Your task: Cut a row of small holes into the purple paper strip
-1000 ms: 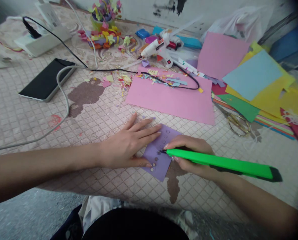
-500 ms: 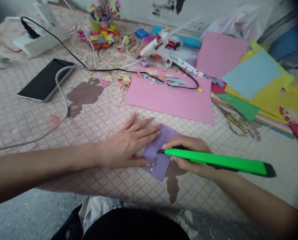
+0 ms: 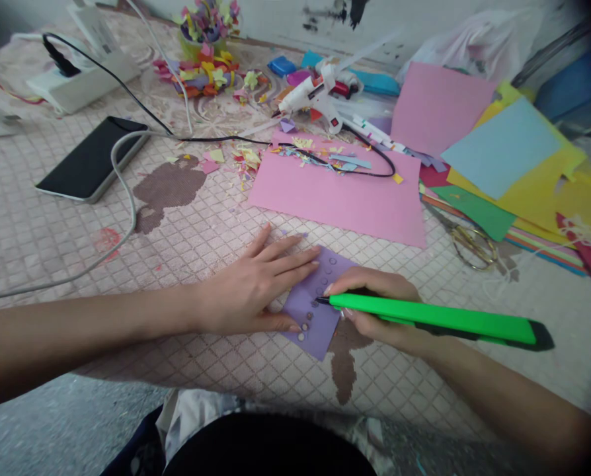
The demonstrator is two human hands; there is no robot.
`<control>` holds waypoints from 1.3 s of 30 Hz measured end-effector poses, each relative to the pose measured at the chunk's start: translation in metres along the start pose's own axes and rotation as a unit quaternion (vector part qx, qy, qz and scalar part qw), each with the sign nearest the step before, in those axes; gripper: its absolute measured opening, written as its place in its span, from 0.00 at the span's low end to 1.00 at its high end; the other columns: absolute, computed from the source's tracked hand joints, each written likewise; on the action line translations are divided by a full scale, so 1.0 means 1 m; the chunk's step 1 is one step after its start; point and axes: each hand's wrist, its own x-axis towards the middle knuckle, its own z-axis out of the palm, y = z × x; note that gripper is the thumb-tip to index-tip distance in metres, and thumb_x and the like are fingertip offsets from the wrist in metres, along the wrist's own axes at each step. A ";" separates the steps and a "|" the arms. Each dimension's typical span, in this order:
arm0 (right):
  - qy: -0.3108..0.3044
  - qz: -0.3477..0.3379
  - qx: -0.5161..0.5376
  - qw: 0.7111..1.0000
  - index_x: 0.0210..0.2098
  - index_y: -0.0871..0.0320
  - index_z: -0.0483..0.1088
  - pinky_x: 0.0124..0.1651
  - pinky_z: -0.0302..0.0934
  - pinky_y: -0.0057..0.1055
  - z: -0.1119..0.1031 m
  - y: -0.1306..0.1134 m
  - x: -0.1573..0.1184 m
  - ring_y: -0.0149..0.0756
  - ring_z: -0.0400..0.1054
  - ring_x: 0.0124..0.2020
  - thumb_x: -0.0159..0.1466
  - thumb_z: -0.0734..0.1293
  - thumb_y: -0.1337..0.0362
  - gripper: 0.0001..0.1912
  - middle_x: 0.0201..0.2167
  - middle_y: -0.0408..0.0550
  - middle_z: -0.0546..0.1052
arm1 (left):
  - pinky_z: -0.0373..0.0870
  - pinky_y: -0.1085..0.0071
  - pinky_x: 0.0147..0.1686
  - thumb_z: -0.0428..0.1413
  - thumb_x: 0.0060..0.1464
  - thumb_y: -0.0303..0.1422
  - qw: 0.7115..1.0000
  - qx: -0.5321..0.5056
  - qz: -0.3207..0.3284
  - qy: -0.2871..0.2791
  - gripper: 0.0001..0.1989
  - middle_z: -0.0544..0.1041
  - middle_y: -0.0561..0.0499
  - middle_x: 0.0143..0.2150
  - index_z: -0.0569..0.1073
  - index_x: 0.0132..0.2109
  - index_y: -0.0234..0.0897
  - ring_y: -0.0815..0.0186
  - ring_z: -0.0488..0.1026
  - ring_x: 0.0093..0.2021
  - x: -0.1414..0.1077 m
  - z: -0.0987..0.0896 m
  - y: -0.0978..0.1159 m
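Observation:
My left hand (image 3: 258, 284) lies flat with its fingers spread, pressing the left part of a small purple paper (image 3: 320, 344) against the tabletop. On that paper runs a slanting row of small circles; those at the lower end are cut through or pale inside, those at the upper end are outlines. My right hand (image 3: 379, 301) is closed around a green utility knife (image 3: 434, 317) near its front. The knife's dark tip touches the paper at a circle midway along the row, and its black rear end points right.
Beyond the hands lies a pink sheet (image 3: 335, 205) with paper scraps and a black cable on it. A white glue gun (image 3: 315, 96) stands behind it. Gold-handled scissors (image 3: 474, 246) and stacked coloured papers (image 3: 504, 145) are at the right, a dark phone (image 3: 94, 158) at the left.
The knife has tilted slightly, its rear end shifting a little right, while its tip stays around the same circle. My left hand has stayed in place on the paper.

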 end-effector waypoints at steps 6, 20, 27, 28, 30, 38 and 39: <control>-0.010 -0.011 -0.002 1.000 0.40 0.55 0.73 0.36 0.68 0.28 -0.001 0.000 0.000 0.32 0.76 0.34 0.59 0.64 0.72 0.12 0.35 0.46 0.80 | 0.38 0.35 0.64 0.55 0.58 0.52 1.000 0.000 0.000 0.000 0.40 0.54 0.39 0.70 0.56 0.67 0.29 0.41 0.49 0.69 0.000 0.000 -0.001; 0.005 -0.012 0.006 1.000 0.39 0.55 0.73 0.37 0.68 0.28 0.000 0.001 -0.002 0.33 0.76 0.35 0.59 0.65 0.72 0.11 0.35 0.46 0.81 | 0.35 0.37 0.65 0.56 0.57 0.52 1.000 -0.006 -0.007 -0.005 0.40 0.54 0.39 0.70 0.56 0.67 0.31 0.43 0.48 0.70 0.000 0.000 0.000; -0.006 -0.009 0.008 1.000 0.40 0.54 0.74 0.37 0.68 0.29 0.000 0.002 -0.001 0.33 0.75 0.34 0.58 0.65 0.72 0.12 0.35 0.45 0.80 | 0.36 0.36 0.65 0.55 0.58 0.52 1.000 -0.008 -0.002 0.002 0.39 0.55 0.38 0.70 0.56 0.67 0.31 0.42 0.49 0.69 0.000 0.001 0.000; -0.003 -0.003 0.010 1.000 0.39 0.53 0.74 0.36 0.68 0.29 0.000 0.002 -0.001 0.33 0.75 0.34 0.58 0.65 0.72 0.12 0.34 0.45 0.81 | 0.36 0.36 0.65 0.55 0.58 0.52 1.000 -0.009 -0.001 0.003 0.39 0.55 0.38 0.70 0.56 0.67 0.31 0.42 0.49 0.69 0.000 0.001 0.000; 0.002 0.013 0.007 1.000 0.38 0.53 0.73 0.35 0.68 0.30 0.000 0.001 -0.001 0.34 0.76 0.33 0.58 0.65 0.72 0.11 0.34 0.45 0.81 | 0.36 0.36 0.65 0.54 0.58 0.52 1.000 -0.011 -0.001 0.003 0.39 0.55 0.38 0.70 0.56 0.67 0.31 0.42 0.49 0.69 -0.001 0.001 0.000; 0.005 0.016 0.020 1.000 0.39 0.54 0.74 0.35 0.68 0.29 -0.001 0.003 -0.004 0.34 0.75 0.34 0.58 0.66 0.72 0.11 0.34 0.45 0.81 | 0.35 0.37 0.65 0.55 0.58 0.52 1.000 -0.013 -0.005 -0.002 0.39 0.54 0.38 0.70 0.55 0.67 0.33 0.43 0.48 0.70 0.000 -0.001 0.000; 0.007 0.016 0.024 1.000 0.38 0.54 0.74 0.35 0.68 0.29 -0.001 0.003 -0.004 0.33 0.75 0.33 0.58 0.66 0.72 0.11 0.34 0.45 0.81 | 0.35 0.36 0.65 0.55 0.58 0.52 1.000 -0.013 -0.004 -0.001 0.39 0.54 0.38 0.70 0.55 0.67 0.33 0.43 0.48 0.70 0.000 -0.001 0.000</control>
